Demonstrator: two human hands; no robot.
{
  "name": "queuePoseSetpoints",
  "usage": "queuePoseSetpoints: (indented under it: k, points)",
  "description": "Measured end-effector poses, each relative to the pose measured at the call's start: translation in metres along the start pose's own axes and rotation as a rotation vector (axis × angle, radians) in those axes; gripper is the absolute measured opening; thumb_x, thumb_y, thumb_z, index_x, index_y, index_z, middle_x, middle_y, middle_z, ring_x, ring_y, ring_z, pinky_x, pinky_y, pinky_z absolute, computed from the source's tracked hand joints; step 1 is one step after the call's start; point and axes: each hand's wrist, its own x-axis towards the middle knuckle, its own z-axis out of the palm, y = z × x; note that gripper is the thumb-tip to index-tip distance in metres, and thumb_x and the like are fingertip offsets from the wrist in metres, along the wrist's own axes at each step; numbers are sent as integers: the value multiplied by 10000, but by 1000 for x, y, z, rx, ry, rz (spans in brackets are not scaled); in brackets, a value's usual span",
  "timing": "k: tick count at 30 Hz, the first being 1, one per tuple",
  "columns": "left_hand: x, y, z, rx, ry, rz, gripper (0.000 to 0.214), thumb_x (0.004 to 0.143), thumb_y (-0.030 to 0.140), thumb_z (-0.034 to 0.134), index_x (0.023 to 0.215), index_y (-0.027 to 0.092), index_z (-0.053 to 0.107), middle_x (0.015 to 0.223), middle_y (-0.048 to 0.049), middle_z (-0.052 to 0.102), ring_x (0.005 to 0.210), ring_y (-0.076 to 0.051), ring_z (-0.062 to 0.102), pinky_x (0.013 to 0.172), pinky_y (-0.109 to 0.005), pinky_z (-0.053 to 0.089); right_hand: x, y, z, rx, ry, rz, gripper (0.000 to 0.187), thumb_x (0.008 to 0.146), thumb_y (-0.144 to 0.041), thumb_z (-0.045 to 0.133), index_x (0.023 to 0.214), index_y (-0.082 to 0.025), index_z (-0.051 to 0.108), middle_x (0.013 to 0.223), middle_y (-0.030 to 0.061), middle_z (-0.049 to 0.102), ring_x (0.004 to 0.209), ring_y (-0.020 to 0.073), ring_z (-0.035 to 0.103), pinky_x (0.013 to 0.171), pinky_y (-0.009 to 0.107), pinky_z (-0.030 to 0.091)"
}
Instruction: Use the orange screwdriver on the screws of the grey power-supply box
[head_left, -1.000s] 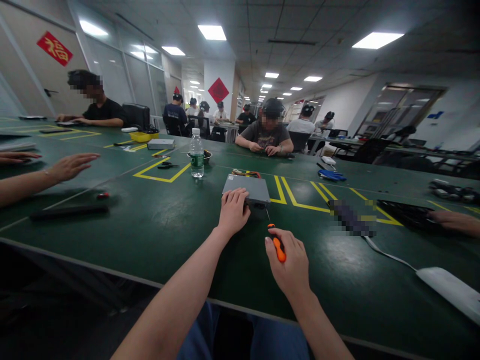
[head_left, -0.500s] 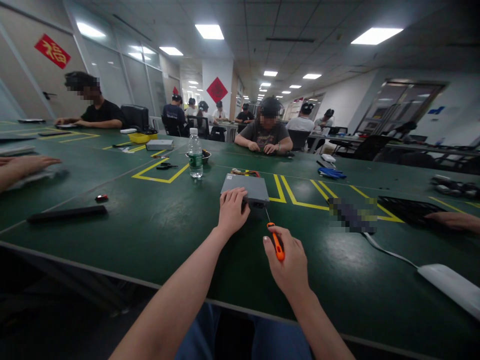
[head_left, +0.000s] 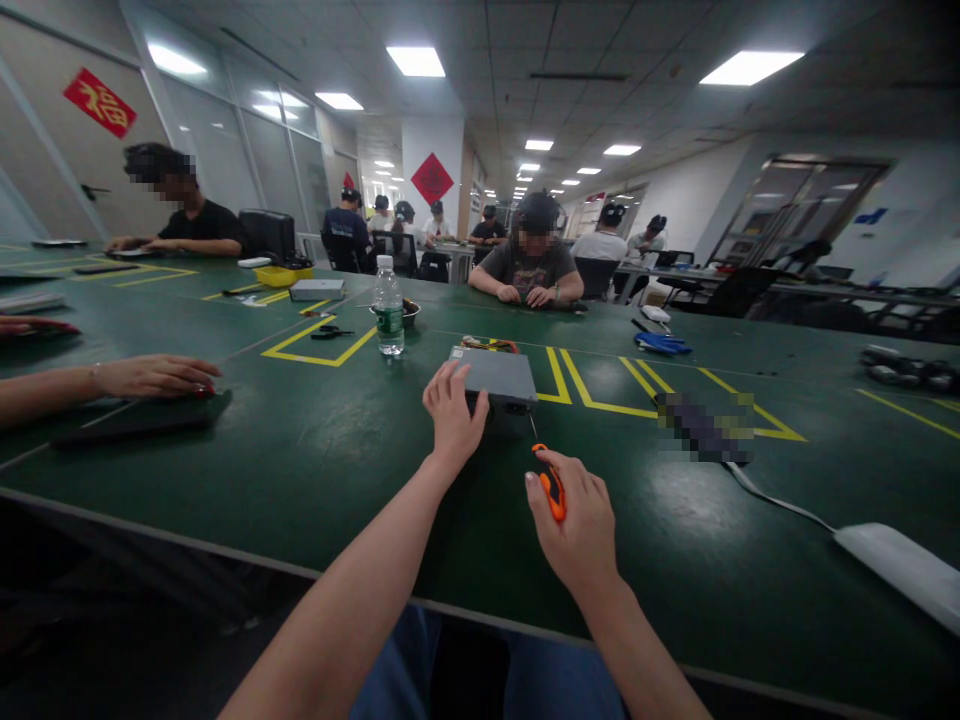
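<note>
A grey metal computer power supply lies on the green table, its bundle of cables at the far side and a socket on its near face. My left hand is at its left front corner, fingers spread and bent over the edge, thumb near the front face; whether the fingertips press on it I cannot tell. My right hand is closed around an orange and black screwdriver. Its thin shaft points up and away toward the power supply's right front corner; contact of the tip is too small to make out.
A water bottle stands beyond, left of the power supply, before a metal bowl. Another person's hand reaches in at left, over a black bar. Right lie blue gloves and a white power strip with its cord.
My left hand has shifted slightly left and its fingers have spread. The screwdriver handle has turned in my right hand. At left, another person's hand has moved in over a small red item.
</note>
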Motion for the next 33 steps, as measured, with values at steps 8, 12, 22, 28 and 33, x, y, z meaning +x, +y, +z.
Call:
queuePoseSetpoints:
  k: [8, 12, 22, 28, 33]
  points:
    - [6, -26, 16, -409, -68, -509, 575, 722, 498, 578, 1176, 194, 401, 1090, -106, 573, 986, -221, 569, 845, -351, 443, -1, -2, 0, 6, -32, 72, 244, 850, -371, 430, 1001, -180, 454, 753, 30, 618, 646, 167, 569, 732, 350, 416]
    - [9, -32, 15, -476, -89, -545, 477, 702, 449, 616, 1099, 223, 480, 1013, -58, 609, 925, -201, 587, 812, -323, 456, -2, -2, 0, -24, -28, 61, 229, 838, -354, 442, 984, -180, 466, 799, 45, 627, 668, 167, 578, 768, 361, 414]
    - [8, -29, 11, -549, -119, -594, 447, 677, 369, 638, 1077, 228, 495, 1015, -35, 598, 916, -185, 566, 818, -295, 423, -6, -4, 2, -51, 75, -94, 166, 769, -229, 491, 927, -177, 494, 795, 23, 590, 713, 156, 546, 778, 343, 390]
    - [1, -22, 7, -569, -129, -566, 488, 713, 414, 598, 1136, 213, 459, 1070, -63, 577, 960, -199, 549, 853, -318, 405, -8, -1, 3, -47, 82, -106, 145, 778, -216, 501, 917, -175, 494, 772, 14, 565, 715, 148, 535, 782, 338, 383]
    - [-2, -17, 6, -547, -122, -539, 511, 733, 426, 581, 1168, 203, 434, 1120, -83, 555, 1011, -214, 532, 883, -342, 393, -6, -2, 2, -54, 86, -104, 128, 793, -218, 479, 914, -178, 486, 784, 20, 569, 724, 153, 539, 763, 333, 385]
